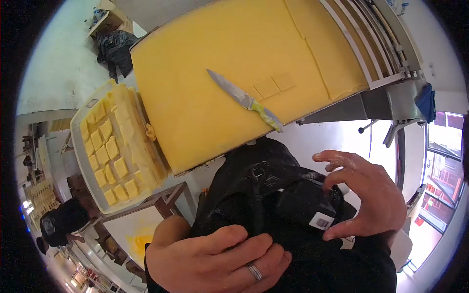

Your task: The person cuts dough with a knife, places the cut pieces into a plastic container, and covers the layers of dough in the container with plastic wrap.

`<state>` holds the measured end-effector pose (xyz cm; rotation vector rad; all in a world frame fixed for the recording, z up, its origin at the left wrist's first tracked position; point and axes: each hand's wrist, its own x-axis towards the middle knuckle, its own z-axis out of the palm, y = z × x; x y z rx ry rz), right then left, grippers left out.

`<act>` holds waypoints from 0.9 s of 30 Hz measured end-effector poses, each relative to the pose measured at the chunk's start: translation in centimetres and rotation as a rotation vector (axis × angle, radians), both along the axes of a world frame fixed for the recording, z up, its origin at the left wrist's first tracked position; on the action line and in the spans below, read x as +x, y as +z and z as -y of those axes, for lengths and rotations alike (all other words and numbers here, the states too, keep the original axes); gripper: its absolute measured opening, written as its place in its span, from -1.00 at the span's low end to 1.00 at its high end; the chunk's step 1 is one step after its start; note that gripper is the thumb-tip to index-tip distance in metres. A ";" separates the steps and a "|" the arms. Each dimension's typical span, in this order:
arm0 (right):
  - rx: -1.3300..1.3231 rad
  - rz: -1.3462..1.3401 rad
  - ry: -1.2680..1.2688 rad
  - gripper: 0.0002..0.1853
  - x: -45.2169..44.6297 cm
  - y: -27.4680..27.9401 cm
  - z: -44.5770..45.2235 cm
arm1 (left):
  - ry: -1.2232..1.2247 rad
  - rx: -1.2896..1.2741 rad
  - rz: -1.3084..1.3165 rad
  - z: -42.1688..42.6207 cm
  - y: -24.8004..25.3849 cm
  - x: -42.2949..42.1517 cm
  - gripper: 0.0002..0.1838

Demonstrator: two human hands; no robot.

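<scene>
My left hand (pixel 220 259), with a ring on one finger, lies across the front of my dark clothing, its fingers slightly bent and held close together; nothing shows in it. To the right, my right hand (pixel 369 193) is curved with thumb and fingers apart, beside a black box-like object (pixel 303 207) with a white label. Beyond my body, a knife (pixel 234 93) with a green-yellow handle lies on a yellow sheet-covered table (pixel 185 107). Several square pieces (pixel 266 88) are marked or cut beside the blade.
A pale tray (pixel 105 207) of yellow square pieces stands left of the table. A machine with metal rails (pixel 351 41) is at the upper right. A black bag (pixel 116 49) and a cardboard box (pixel 113 19) are at the upper left. Another person (pixel 63 219) is at the lower left.
</scene>
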<state>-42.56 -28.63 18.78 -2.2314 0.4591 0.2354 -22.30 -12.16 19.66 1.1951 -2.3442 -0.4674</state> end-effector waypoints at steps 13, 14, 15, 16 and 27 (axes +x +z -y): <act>-0.040 -0.031 0.115 -0.34 0.7 -0.3 0.2 | -0.016 -0.041 -0.018 0.1 -0.4 0.2 -0.70; -0.040 -0.031 0.114 -0.34 0.7 -0.4 0.2 | -0.012 -0.033 -0.017 0.1 -0.3 0.2 -0.71; -0.031 -0.016 0.080 -0.36 0.7 -0.6 0.2 | -0.009 -0.024 -0.017 0.1 -0.3 0.1 -0.71; -0.023 -0.001 0.044 -0.39 0.7 -0.8 0.1 | -0.006 -0.016 -0.017 0.1 -0.2 0.1 -0.71; 0.100 -0.013 -0.128 -0.43 0.3 -1.3 0.4 | -0.022 0.004 0.035 0.3 0.1 0.0 -0.68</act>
